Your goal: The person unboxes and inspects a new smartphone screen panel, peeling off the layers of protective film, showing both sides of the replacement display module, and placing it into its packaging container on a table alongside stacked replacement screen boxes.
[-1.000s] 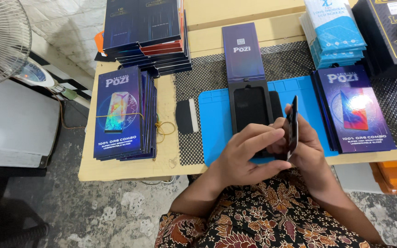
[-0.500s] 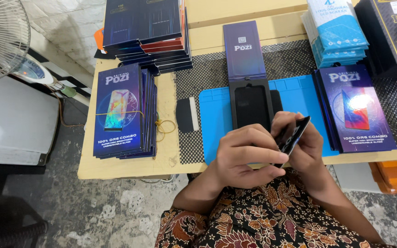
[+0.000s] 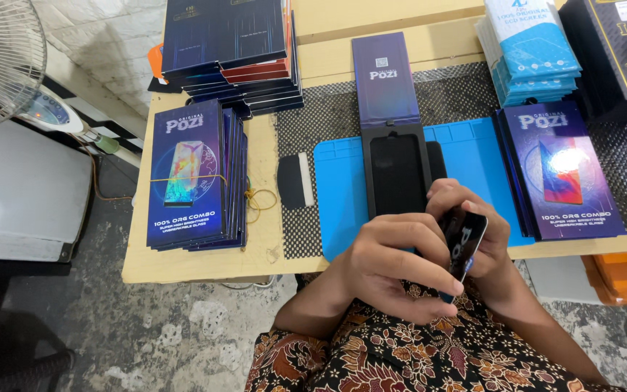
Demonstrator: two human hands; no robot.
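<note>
Dark packet (image 3: 464,239) clasped between both hands.

Light wooden table (image 3: 205,261). Directly on it: black mesh mat (image 3: 328,109); banded stack of blue-purple flat boxes (image 3: 194,178); taller pile of dark boxes (image 3: 230,51); loose rubber bands (image 3: 259,203). Blue work mat (image 3: 473,149) lies over the mesh.
</note>
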